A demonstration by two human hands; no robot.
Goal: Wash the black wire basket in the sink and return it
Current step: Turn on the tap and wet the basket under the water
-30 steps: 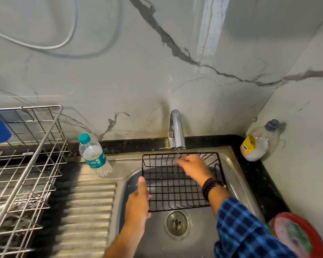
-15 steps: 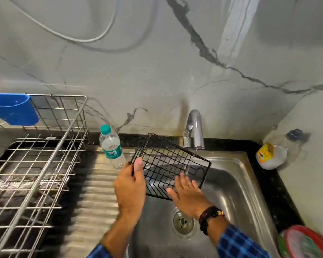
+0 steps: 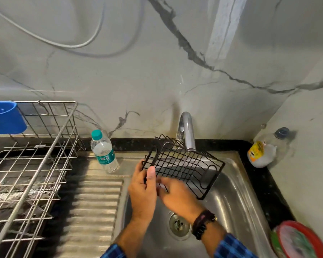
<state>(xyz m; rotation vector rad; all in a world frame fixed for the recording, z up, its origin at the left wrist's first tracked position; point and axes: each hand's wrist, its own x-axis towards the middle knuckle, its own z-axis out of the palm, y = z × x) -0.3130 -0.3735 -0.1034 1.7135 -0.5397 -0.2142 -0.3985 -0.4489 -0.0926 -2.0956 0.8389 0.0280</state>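
Left thumb [image 3: 151, 173] is clamped over the end wires with the fingers wrapped behind, so the left hand [image 3: 142, 192] carries the black wire basket [image 3: 183, 164]. Right hand [image 3: 177, 197]: fingers blurred against the near lower wires. They look extended, can't tell if they pinch; likely rubbing. Basket is off the sink [image 3: 235, 189] floor, tilted, with the tap spout [image 3: 187, 135] over its grid, probably so rinse water drains through. Dish rack [image 3: 35, 155] sits left, well apart.

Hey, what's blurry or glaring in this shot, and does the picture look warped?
Head view: the right hand is motion-blurred at the basket, the left hand sharper; glare streaks the sink and tap; wide-angle distortion bows the rack wires.
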